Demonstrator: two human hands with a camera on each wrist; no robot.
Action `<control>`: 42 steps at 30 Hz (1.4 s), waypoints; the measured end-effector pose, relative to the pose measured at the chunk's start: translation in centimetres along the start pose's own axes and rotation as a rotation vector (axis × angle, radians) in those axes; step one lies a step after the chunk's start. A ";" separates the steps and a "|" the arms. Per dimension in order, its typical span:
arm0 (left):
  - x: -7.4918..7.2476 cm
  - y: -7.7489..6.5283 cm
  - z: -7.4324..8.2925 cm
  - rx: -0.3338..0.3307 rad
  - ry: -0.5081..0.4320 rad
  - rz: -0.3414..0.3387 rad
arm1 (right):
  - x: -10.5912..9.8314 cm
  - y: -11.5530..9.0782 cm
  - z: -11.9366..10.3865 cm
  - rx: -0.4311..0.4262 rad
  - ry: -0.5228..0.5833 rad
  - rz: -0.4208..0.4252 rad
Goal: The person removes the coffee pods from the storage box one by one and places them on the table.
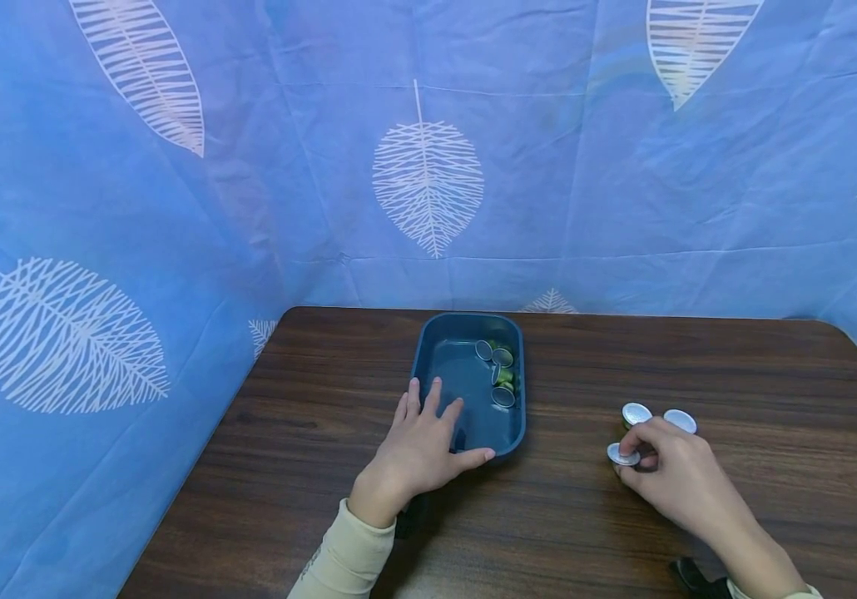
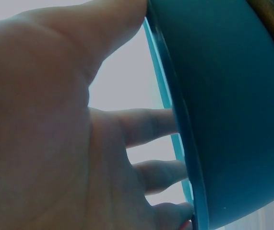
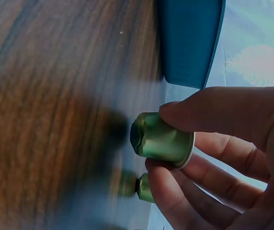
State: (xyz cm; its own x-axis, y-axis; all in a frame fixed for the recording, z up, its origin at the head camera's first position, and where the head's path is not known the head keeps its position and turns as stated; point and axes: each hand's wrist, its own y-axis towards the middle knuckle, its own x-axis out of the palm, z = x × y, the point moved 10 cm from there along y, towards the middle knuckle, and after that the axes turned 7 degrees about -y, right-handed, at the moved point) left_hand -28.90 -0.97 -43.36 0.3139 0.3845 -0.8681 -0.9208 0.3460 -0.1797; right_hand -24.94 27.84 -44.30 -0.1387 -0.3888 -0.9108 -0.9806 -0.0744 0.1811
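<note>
My right hand (image 1: pixel 679 474) pinches a green coffee capsule (image 3: pixel 163 139) between thumb and fingers, its silver lid (image 1: pixel 623 454) facing up in the head view. Just beyond stand two more capsules, one with a silver lid (image 1: pixel 636 413) and another (image 1: pixel 680 421) partly behind the hand. A blue rectangular tray (image 1: pixel 439 326) lies left of them. Several green capsules (image 1: pixel 503 376) are tumbled along its right side. My left hand (image 1: pixel 417 449) spreads over the tray's near left rim, fingers extended and touching it. In the left wrist view, the tray's outer wall (image 2: pixel 228 110) fills the right side.
A dark wood-grain table (image 1: pixel 571 532) carries everything. Behind it and on the left hangs a blue cloth (image 1: pixel 309 166) with white leaf prints. A dark strap piece (image 1: pixel 694 578) sits at the right wrist.
</note>
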 end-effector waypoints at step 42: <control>0.0 -0.1 0.0 -0.003 -0.020 -0.002 | -0.2 -0.2 0.9 0.053 -0.120 -0.038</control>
State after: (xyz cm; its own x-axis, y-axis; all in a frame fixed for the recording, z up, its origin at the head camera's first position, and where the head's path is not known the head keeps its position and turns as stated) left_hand -28.81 -1.00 -43.40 0.3200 0.4006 -0.8585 -0.9209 0.3443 -0.1826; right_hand -24.83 28.75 -44.46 -0.1140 -0.2739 -0.9550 -0.9910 -0.0370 0.1289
